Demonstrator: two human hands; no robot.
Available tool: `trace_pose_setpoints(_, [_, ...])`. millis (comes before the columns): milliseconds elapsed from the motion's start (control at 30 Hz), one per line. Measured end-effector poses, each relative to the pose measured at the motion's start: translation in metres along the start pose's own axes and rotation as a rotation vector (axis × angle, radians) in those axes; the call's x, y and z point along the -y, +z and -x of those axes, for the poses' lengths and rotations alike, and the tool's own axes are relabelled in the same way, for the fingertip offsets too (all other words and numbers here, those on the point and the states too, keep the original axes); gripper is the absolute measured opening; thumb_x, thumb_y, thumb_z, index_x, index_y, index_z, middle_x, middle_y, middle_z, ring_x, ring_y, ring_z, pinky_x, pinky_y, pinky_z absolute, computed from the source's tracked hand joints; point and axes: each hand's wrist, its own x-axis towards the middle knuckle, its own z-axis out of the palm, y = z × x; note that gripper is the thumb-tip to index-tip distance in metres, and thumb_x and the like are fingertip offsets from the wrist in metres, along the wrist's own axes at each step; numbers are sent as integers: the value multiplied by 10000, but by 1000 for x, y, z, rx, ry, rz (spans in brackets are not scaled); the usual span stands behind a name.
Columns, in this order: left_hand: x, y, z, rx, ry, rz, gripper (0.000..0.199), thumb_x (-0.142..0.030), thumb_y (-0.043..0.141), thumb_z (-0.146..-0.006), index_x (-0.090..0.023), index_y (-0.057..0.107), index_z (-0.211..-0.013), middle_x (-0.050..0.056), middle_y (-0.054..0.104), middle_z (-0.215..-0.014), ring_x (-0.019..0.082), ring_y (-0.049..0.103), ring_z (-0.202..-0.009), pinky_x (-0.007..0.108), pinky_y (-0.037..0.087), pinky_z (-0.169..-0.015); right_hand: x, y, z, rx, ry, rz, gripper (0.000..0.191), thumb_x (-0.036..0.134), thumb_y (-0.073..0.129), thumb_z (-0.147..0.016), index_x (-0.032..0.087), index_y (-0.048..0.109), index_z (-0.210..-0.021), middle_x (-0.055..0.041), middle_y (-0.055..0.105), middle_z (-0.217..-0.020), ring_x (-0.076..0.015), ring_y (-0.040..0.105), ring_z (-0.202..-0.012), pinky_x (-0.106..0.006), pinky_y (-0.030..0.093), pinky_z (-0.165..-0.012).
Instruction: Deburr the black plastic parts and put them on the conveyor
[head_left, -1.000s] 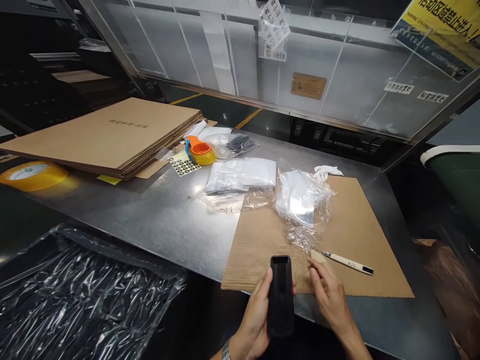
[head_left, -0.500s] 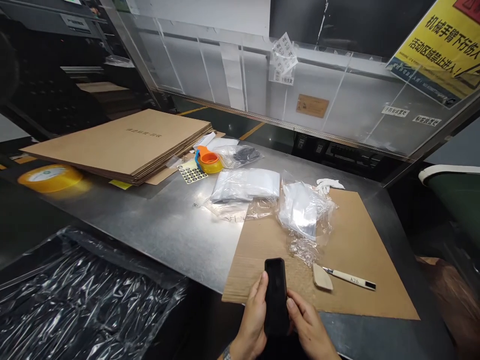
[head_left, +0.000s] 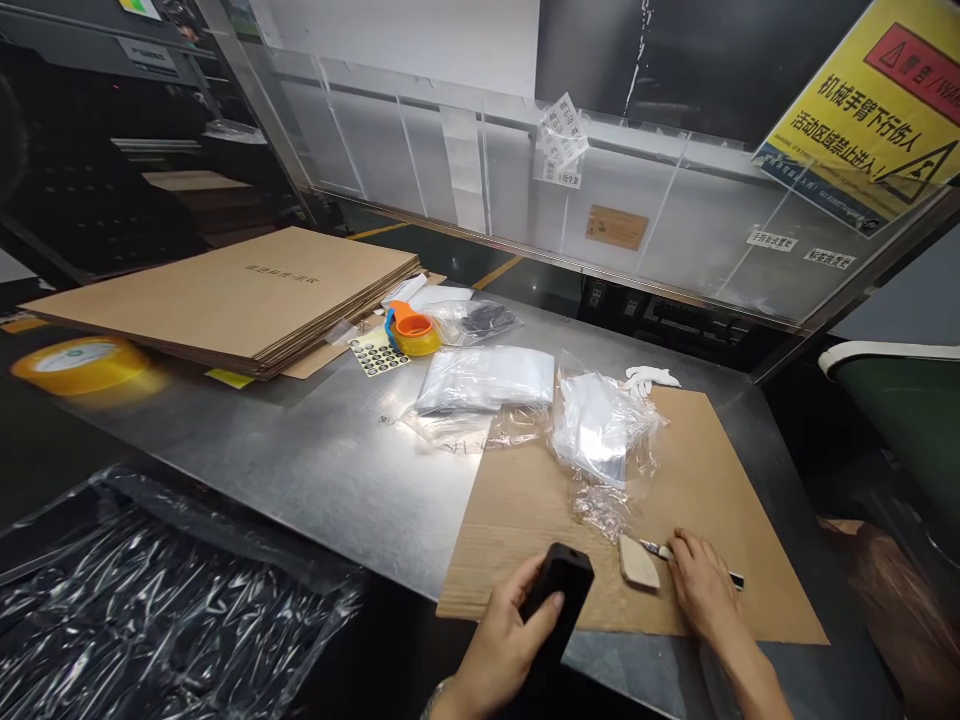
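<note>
My left hand [head_left: 501,640] grips a slim black box-like object [head_left: 564,590], thumb across its face, tilted over the table's front edge. What this object is cannot be made out. My right hand [head_left: 705,585] lies over a craft knife [head_left: 738,580] on the cardboard sheet [head_left: 517,510], fingers curled about its handle. The knife's metal tip and dark rear end show on either side; most of the handle is hidden. Just left of the tip rests a beige wedge-shaped block [head_left: 638,563]. Beyond it lies a crumpled clear plastic bag [head_left: 604,430] with white sheets inside.
Stacked flat cardboard [head_left: 247,300] and a yellow tape roll [head_left: 79,366] are at left. An orange tape dispenser [head_left: 414,330], round stickers [head_left: 377,353], a pack of clear bags [head_left: 487,378] and a white glove [head_left: 651,377] lie farther back. Black plastic sheeting [head_left: 165,600] fills the lower left.
My right hand has left the black object and moved right onto the craft knife. My left hand now holds the black object alone and has tilted it.
</note>
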Motion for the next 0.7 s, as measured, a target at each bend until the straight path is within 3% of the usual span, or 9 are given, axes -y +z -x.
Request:
trace_pose_setpoints(133, [-4, -9, -1, 180, 313, -561, 395, -126, 529, -789, -277, 620, -1143, 67, 684, -998, 248, 587, -919, 348, 419, -829, -2, -3, 12, -83, 25, 3, 285, 317, 365, -887, 169, 594, -969, -139, 633, -910, -278, 581, -898, -446, 460, -808])
trace_pose_setpoints(233, [-10, -9, -4, 270, 484, -898, 491, -62, 427, -801, -292, 553, -1216, 62, 674, -957, 230, 564, -845, 360, 408, -757, 29, -16, 23, -146, 90, -55, 388, 369, 329, -921, 122, 501, -1165, -152, 606, -970, -248, 597, -872, -365, 500, -727])
trace_pose_setpoints(333, [-14, -4, -6, 352, 550, -1057, 462, -77, 375, -842, -261, 525, -1238, 70, 669, -908, 213, 552, -800, 348, 398, -722, 80, -38, 25, 105, -3, -377, 499, 387, 496, -863, 179, 410, -1308, -88, 611, -1004, -141, 595, -624, -232, 504, -554])
trace_pose_setpoints(400, [-13, 1, -5, 372, 596, -1058, 476, -57, 385, -827, -264, 521, -1233, 63, 664, -914, 210, 554, -823, 352, 390, -757, 111, -50, 23, 242, -150, -540, 455, 334, 572, -812, 208, 502, -1244, -83, 619, -1042, -159, 621, -724, -251, 522, -691])
trace_pose_setpoints(433, [-12, 4, -4, 301, 620, -1037, 502, -43, 409, -802, -269, 513, -1238, 64, 653, -959, 221, 551, -881, 373, 377, -808, 123, -52, 21, 234, -195, -603, 367, 293, 551, -820, 215, 557, -1179, -80, 632, -1019, -172, 629, -782, -261, 518, -736])
trace_pose_setpoints(500, [-7, 8, -1, -16, 607, -933, 586, -48, 495, -739, -265, 458, -1282, 88, 577, -1147, 278, 475, -1094, 456, 288, -950, 140, -50, 22, 128, -214, -684, 244, 231, 505, -835, 217, 621, -1049, -79, 654, -954, -196, 630, -870, -277, 511, -781])
trace_pose_setpoints(567, [-3, 10, 1, -341, 453, -650, 708, -106, 582, -699, -254, 345, -1350, 117, 409, -1344, 325, 289, -1284, 510, 170, -1035, 149, -39, 29, -37, -141, -728, 207, 229, 500, -844, 213, 626, -1007, -89, 663, -929, -214, 636, -881, -295, 518, -769])
trace_pose_setpoints(633, [-1, 12, 2, -376, 140, -150, 735, -201, 621, -697, -248, 294, -1354, 132, 350, -1389, 331, 247, -1322, 507, 192, -1045, 154, -23, 41, -168, -43, -725, 199, 269, 530, -844, 213, 620, -1012, -105, 662, -948, -242, 635, -905, -338, 514, -793])
trace_pose_setpoints(700, [-1, 13, 3, -198, -198, 402, 656, -283, 625, -691, -232, 347, -1283, 149, 455, -1305, 347, 389, -1246, 505, 301, -991, 159, -7, 56, -225, 44, -700, 203, 307, 552, -842, 221, 623, -1012, -110, 661, -956, -257, 637, -913, -361, 510, -805])
